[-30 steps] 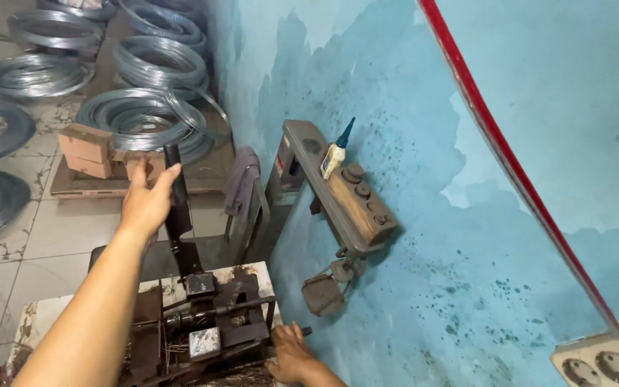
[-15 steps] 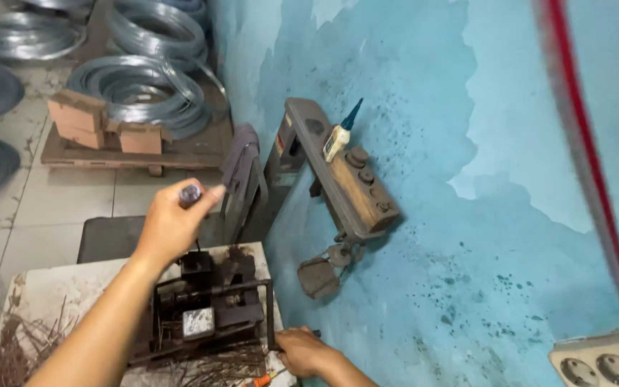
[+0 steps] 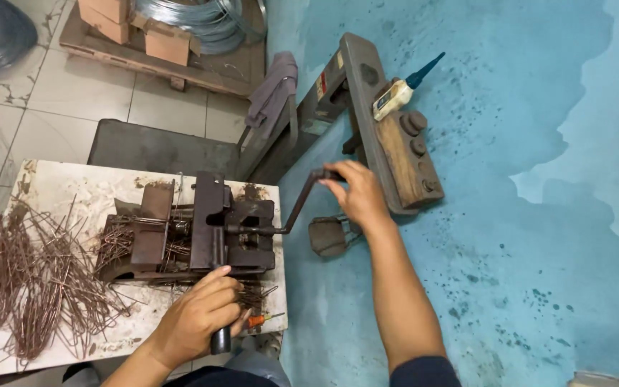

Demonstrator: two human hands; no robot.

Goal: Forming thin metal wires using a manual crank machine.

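Note:
A rusty dark metal bending machine (image 3: 209, 215) sits on a stained white table (image 3: 73, 186). My left hand (image 3: 198, 315) is closed around its black lever handle (image 3: 220, 342), which lies low, pointing toward me. My right hand (image 3: 356, 197) grips the end of the thin crank (image 3: 299, 204) that sticks out of the machine's right side. Several short wire pieces (image 3: 252, 294) lie under the machine by my left hand.
A heap of bent brown wires (image 3: 23, 279) covers the table's left. An orange-handled tool (image 3: 263, 319) lies by the lever. A wooden bracket (image 3: 395, 150) with a small bottle (image 3: 395, 93) juts from the blue wall. Cloth (image 3: 274, 89), boxes (image 3: 166, 43) and wire coils (image 3: 202, 14) are beyond.
My left hand has brought the lever from upright down toward me. My right hand left the machine's front and took hold of the crank. The view has tilted downward.

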